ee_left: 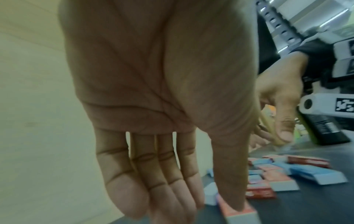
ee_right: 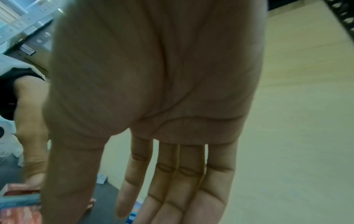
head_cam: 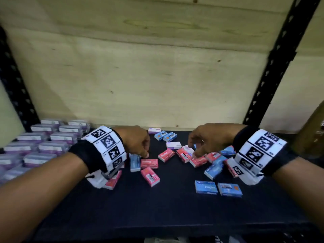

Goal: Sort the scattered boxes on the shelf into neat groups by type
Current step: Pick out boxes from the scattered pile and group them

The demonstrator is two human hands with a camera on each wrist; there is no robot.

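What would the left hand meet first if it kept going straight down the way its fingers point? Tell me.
Most likely the red box lying flat on the dark shelf. The left hand points down with open fingers, thumb tip right at that box; whether it touches yet is unclear.

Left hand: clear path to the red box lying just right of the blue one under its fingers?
Probably yes. The left hand hovers with straight fingers right above the red box, holding nothing, and nothing lies on top of the box. The blue box beside it could get nudged.
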